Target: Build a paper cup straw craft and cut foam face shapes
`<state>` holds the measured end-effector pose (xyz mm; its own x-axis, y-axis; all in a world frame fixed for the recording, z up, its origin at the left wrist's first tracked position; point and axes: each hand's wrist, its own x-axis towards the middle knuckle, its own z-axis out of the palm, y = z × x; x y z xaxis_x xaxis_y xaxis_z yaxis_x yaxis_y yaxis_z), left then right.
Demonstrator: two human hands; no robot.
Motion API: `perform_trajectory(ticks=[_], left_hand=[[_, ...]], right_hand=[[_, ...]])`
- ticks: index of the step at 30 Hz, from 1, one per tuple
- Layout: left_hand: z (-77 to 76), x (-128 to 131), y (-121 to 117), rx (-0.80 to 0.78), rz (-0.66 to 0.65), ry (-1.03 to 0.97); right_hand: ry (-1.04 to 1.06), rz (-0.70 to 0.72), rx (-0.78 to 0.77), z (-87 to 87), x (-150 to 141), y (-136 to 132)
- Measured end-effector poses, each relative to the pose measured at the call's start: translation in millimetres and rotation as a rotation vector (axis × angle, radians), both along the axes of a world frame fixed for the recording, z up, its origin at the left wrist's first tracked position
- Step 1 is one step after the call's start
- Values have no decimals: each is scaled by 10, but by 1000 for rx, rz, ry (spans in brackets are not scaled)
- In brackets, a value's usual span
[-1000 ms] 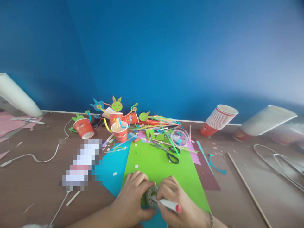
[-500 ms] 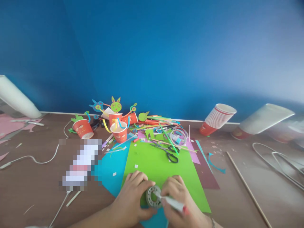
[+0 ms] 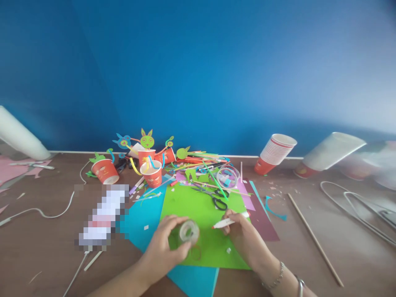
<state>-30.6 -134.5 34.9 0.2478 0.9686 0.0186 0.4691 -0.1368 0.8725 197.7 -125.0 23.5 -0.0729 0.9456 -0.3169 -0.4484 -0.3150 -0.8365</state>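
Note:
My left hand grips a small roll of tape between thumb and fingers, lifted off the green paper. Just below it, a faint reddish circle is drawn on that paper. In the fingers of my right hand is a white marker, its red tip pointing left toward the roll. Black-handled scissors lie on the sheet beyond my right hand.
Decorated paper cups and heaped straws and scraps stand behind the sheet. Blue paper lies at left. A stack of cups leans at right, near a wooden stick and white cable.
The tape roll has come up off the paper in my left hand, uncovering the circle. My right hand has drawn away with the marker and turned its tip leftward.

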Motion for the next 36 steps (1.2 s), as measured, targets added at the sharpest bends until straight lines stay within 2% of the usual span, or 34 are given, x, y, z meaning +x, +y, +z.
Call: perform_trajectory(ticks=[3,5,11,19,24,27,31,34,36], left_hand=[[70,-72,103,-76,183,-114],[123,-116,153,-109,249,-169],[209,-124,172,-278,229,-440],[60,-142,117,-249,327,-530],[10,-207,130,-223,362,-520],[24,-209,138,-191,307,-427],[32,-76,83,-64,197,-114],[-5,112,19,94,-21,62],[-49,229,-3,163,-114,135]], right_hand=[[0,9,0,-2,5,8],[5,9,2,6,2,15],[-82,25,20,27,-15,19],[-122,70,84,-22,-102,120],[-96,87,97,-10,-180,199],[-49,88,92,-1,-162,221],[117,52,48,24,-70,247],[231,-12,-24,42,5,277],[271,-29,-53,42,39,296]])
